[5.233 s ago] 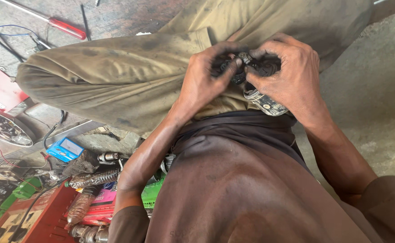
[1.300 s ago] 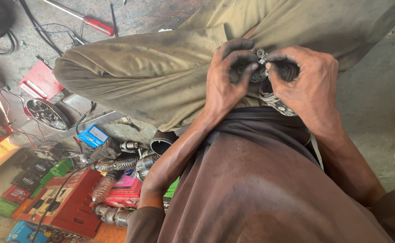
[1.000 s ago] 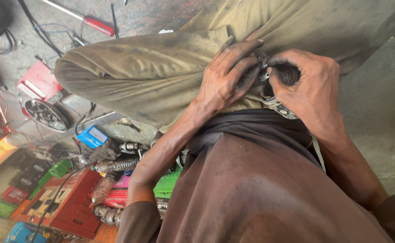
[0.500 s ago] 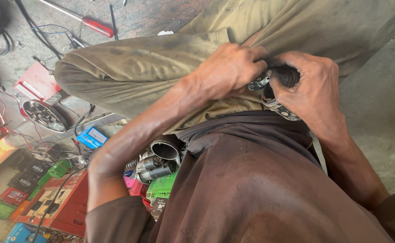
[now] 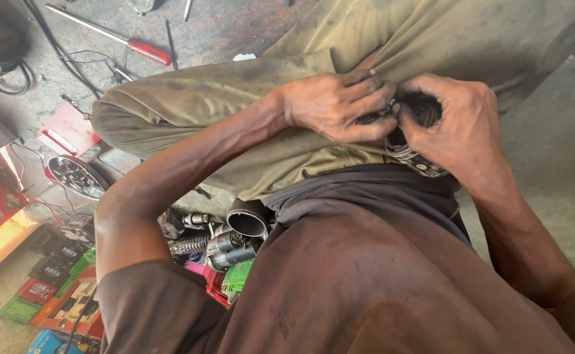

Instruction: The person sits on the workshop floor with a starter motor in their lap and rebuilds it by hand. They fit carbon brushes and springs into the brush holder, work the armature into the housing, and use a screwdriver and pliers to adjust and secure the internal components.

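I sit on the floor with my bent legs in olive trousers (image 5: pixel 235 105) across the view. A small dark greasy mechanical part (image 5: pixel 418 111) with a ribbed metal ring at its lower end rests on my lap. My right hand (image 5: pixel 455 128) is wrapped around it from the right. My left hand (image 5: pixel 333 105) lies flat across my thigh, its fingertips pinching the part's left end. Most of the part is hidden by my fingers.
A red-handled screwdriver (image 5: pixel 120 38) lies on the concrete floor at the top left, near wires (image 5: pixel 12 59). A round metal dish (image 5: pixel 76 177), a red flat pack (image 5: pixel 68 134), metal cylinders (image 5: pixel 235 236) and several coloured small boxes (image 5: pixel 58 295) crowd the floor at the left.
My left elbow has swung outward and up, and the left hand turned flatter over the thigh while still on the part. The right hand stayed closed around it. The view shifted slightly.
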A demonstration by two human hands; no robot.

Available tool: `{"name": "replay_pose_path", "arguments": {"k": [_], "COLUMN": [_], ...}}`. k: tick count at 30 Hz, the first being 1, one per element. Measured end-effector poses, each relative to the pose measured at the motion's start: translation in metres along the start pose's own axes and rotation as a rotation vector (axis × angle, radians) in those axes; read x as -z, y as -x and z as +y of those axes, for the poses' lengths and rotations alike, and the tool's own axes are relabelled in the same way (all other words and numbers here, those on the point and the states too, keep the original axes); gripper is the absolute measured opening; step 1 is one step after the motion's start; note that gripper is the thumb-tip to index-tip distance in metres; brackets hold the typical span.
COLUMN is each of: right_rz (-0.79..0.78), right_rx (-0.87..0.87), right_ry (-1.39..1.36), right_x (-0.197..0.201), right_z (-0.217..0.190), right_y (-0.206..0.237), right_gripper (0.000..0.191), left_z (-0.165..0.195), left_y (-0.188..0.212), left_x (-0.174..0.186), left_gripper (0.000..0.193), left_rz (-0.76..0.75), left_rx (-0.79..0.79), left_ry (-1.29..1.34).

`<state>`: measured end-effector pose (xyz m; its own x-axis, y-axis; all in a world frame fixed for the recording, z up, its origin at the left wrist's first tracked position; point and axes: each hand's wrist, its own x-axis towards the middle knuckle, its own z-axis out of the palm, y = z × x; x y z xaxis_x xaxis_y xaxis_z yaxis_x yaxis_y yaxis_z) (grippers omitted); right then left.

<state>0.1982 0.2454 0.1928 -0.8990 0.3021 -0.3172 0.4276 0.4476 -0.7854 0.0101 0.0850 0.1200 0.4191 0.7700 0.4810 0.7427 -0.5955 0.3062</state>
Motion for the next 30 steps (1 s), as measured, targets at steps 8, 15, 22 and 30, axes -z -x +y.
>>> {"name": "replay_pose_path", "arguments": {"k": [8,15,22,30], "right_rz": [-0.051,-0.045,-0.049,-0.056], "right_rx": [-0.027,0.019,0.014,-0.024], "right_ry": [-0.087,-0.092,-0.023,-0.078], "right_x": [0.002,0.001,0.001,-0.002], "right_z": [0.004,0.006,-0.004,-0.002], "right_y": [-0.001,0.002,-0.001,-0.006], "right_gripper": [0.017,0.017,0.023,0.019], "left_z": [0.031,0.056,0.058,0.055], "left_y": [-0.004,-0.021,-0.024,-0.014], "left_x": [-0.002,-0.014,-0.008,0.014], "left_gripper": [0.039,0.027,0.028,0.043], "left_rz": [0.186,0.468,0.453,0.251], "left_rx": [0.77,1.261,1.193,1.126], "left_ry": [0.646,1.033,0.811,0.792]}}
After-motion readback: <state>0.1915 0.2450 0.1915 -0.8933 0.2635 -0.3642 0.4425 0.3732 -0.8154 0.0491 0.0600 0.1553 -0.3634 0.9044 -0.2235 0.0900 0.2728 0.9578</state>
